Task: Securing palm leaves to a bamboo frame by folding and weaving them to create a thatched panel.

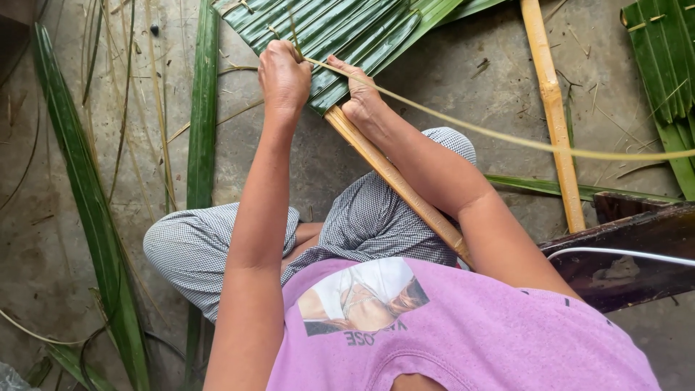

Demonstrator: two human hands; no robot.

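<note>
On the bare concrete floor (463,72), a seated person bends over a panel of folded, glossy green palm leaves (340,36) lined up along a pale yellow-brown bamboo stick (394,177). That stick runs slantwise from the leaf edge down across the lap in grey checked trousers (369,217), so the knees seem to steady it while both arms reach forward.

The left hand (284,76) sits at the near edge of the leaves with its fingers curled shut around a thin strip; its grip looks tight, likely to keep the strip taut. The right hand (362,98) presses on the leaf edge just where the stick meets it, fingers together and bent down, apparently pinning the folds flat. A long, thin, pale yellow fibre strip (507,137) runs from between the 2 hands out to the right edge of view, passing above the right forearm.

A 2nd bamboo pole (554,108) lies well apart on the right, beside another green leaf panel (662,58). Loose long green fronds (94,217) lie on the left, within reach.
</note>
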